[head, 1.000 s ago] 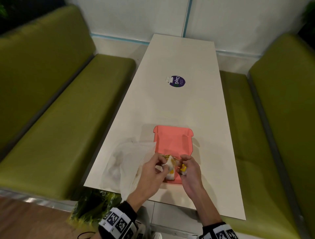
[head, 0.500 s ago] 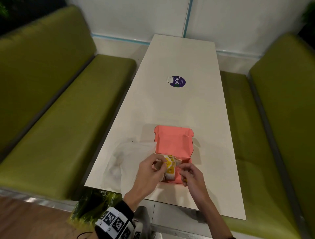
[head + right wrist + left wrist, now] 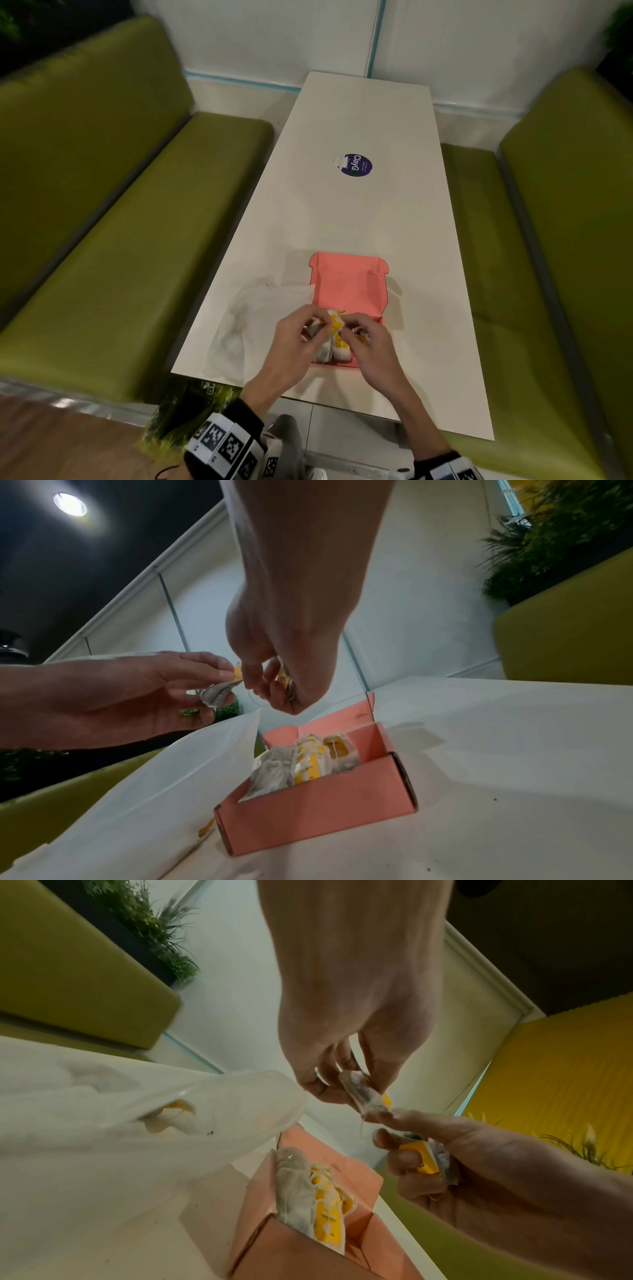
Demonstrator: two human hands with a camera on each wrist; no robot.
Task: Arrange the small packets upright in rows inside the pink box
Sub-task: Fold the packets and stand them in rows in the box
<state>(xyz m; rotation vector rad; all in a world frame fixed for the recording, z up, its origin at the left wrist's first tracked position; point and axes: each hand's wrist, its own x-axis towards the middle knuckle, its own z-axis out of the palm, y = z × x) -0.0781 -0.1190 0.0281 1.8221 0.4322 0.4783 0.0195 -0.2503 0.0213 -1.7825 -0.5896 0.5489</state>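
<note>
The pink box [image 3: 347, 291] lies open near the table's front edge, lid flap standing at the far side. Several white packets with yellow tags [image 3: 303, 764] stand in a row in its near part. Just above them my left hand [image 3: 346, 1088] pinches one packet [image 3: 365, 1096] by its top. My right hand [image 3: 263, 688] pinches the yellow tag end of that same packet [image 3: 219, 693]. Its curled lower fingers also hold a second packet [image 3: 424, 1156]. In the head view both hands [image 3: 339, 325] meet over the box's near half.
A clear plastic bag [image 3: 260, 325] lies left of the box, against it, with a packet [image 3: 174, 1107] still inside. A purple sticker [image 3: 356, 165] is stuck mid-table. Green bench seats [image 3: 137, 257] flank the white table [image 3: 359, 212] on both sides.
My right hand has come up and left from the box's near right corner and now meets the packet in my left hand. The left hand has barely shifted; the box has stayed put.
</note>
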